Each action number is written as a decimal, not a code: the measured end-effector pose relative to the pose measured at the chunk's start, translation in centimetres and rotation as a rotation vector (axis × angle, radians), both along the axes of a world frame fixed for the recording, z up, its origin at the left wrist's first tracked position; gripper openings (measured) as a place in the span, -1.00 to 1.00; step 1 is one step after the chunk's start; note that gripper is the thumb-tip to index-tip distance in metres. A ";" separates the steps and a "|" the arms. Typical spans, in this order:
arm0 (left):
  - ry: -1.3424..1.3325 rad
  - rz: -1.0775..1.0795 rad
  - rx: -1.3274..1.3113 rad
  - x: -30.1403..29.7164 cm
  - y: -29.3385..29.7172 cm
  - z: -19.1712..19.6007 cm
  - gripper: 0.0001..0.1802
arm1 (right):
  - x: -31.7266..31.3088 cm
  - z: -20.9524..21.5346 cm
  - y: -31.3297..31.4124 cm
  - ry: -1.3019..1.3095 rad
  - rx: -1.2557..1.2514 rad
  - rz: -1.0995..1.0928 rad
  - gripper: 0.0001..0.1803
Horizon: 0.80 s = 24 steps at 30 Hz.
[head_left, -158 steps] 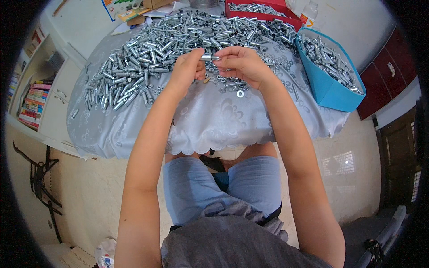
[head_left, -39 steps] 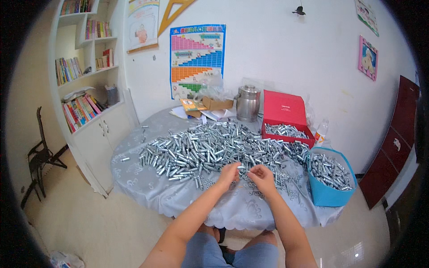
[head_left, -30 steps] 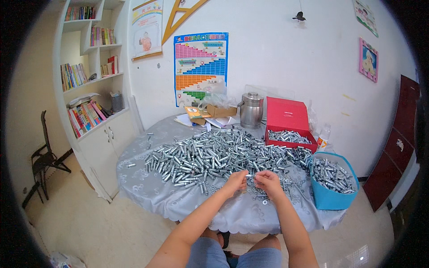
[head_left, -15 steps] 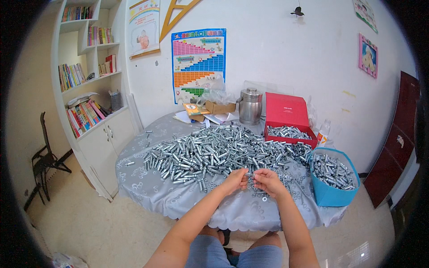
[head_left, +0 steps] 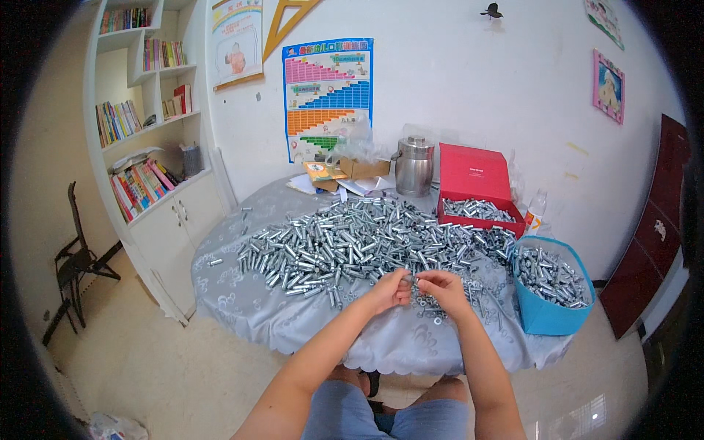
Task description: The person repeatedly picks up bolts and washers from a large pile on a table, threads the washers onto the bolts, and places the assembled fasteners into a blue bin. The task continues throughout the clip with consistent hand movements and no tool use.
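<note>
The person's bare left hand [head_left: 390, 292] was curled closed on a small silvery metal piece [head_left: 411, 279], and the bare right hand [head_left: 444, 291] pinched its right end between thumb and fingertips; the fingers covered most of the piece, so its exact shape could not be made out. It was held over the near part of a rounded table under a shiny silver-grey patterned cloth [head_left: 242, 312]. Beyond the hands, a broad heap of shiny silver metal cylinders [head_left: 341, 240] covered the middle of the surface. Small round metal washers [head_left: 438, 320] lay toward the near edge. A bright blue open-topped bin [head_left: 554, 321] at the right edge and an open red rectangular box [head_left: 473, 174] near the far edge held more metal pieces. Left of the box stood a stainless-steel canister [head_left: 415, 169].
</note>
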<state>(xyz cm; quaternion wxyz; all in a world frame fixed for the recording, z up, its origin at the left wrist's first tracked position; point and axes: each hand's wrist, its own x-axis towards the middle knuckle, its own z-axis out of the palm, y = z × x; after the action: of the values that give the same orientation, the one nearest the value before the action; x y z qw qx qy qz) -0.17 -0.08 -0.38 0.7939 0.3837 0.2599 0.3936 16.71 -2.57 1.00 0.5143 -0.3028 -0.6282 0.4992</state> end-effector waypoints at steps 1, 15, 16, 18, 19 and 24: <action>-0.006 0.003 -0.002 0.0 0.1 0.0 -0.59 | -0.1 -0.1 0.1 -0.022 0.077 -0.047 -0.81; 0.083 0.134 0.059 0.7 -0.1 -0.4 -0.59 | 0.1 0.1 -0.5 -0.411 0.450 -0.317 -0.81; 0.106 0.153 0.078 0.7 -0.2 -0.2 -0.59 | 0.0 0.3 -0.6 -0.427 0.425 -0.321 -0.81; 0.134 0.189 0.106 0.7 -0.1 -0.5 -0.60 | -0.1 1.0 -1.1 -0.513 0.334 -0.329 -0.81; 0.147 0.205 0.121 0.7 -0.1 -0.5 -0.60 | 0.0 1.2 -1.2 -0.556 0.289 -0.334 -0.81; 0.127 0.222 0.111 0.6 0.1 -0.8 -0.63 | -0.3 0.9 -1.3 -0.553 0.354 -0.314 -0.78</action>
<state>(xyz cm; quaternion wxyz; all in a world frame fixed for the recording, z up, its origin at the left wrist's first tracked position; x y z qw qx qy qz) 0.44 0.06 -1.14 0.7052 0.4199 0.3283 0.4676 16.44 -3.87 1.90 0.4397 -0.4254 -0.7661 0.1969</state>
